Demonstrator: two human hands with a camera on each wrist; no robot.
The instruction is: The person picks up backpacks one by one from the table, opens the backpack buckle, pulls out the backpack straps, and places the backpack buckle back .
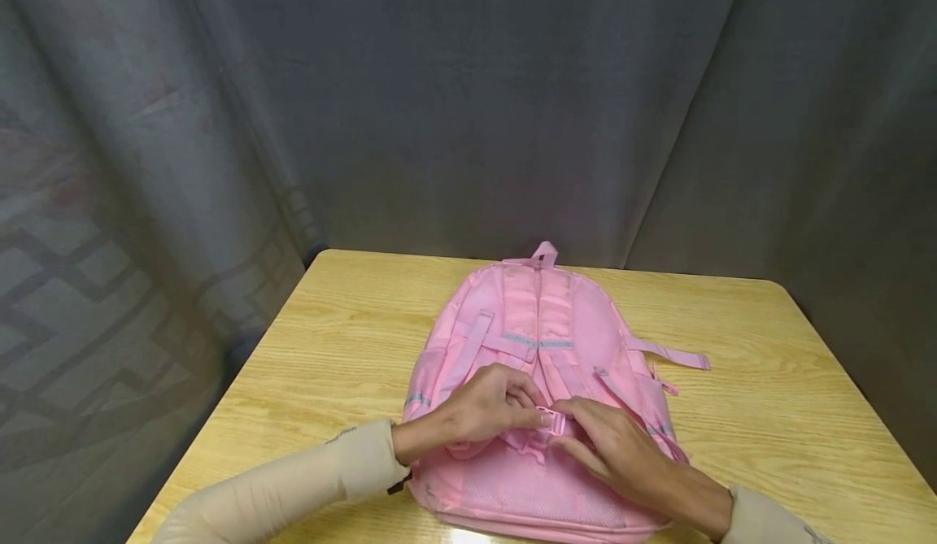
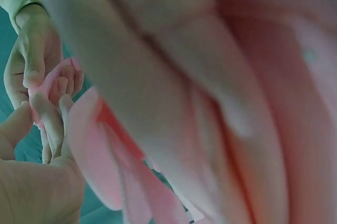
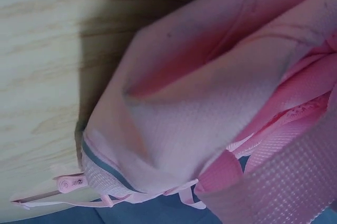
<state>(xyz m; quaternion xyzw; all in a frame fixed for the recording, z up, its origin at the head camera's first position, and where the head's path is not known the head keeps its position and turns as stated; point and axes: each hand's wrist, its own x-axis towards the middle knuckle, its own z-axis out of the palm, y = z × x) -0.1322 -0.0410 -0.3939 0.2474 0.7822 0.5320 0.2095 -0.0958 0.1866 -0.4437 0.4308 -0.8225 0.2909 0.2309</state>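
A pink backpack (image 1: 542, 487) lies on the table with its shoulder straps facing up. Over its lower middle, my left hand (image 1: 483, 404) pinches one side of a pink plastic buckle (image 1: 558, 424) between thumb and fingers. From the other side, my right hand (image 1: 618, 450) grips the buckle's right end, thumb below and fingers above. In the left wrist view the left hand (image 2: 39, 190) and the right hand (image 2: 39, 50) meet at pink material, while blurred pink fabric fills much of the picture. The right wrist view has the backpack's side (image 3: 174, 118) but no hand.
Loose webbing (image 1: 673, 354) sticks out past the bag's right side onto the wooden table (image 1: 769, 414). A carry loop (image 1: 544, 253) stands at the top. One zipper pull (image 3: 71, 183) hangs near the bag's side. Grey curtains (image 1: 468, 105) hang behind the table.
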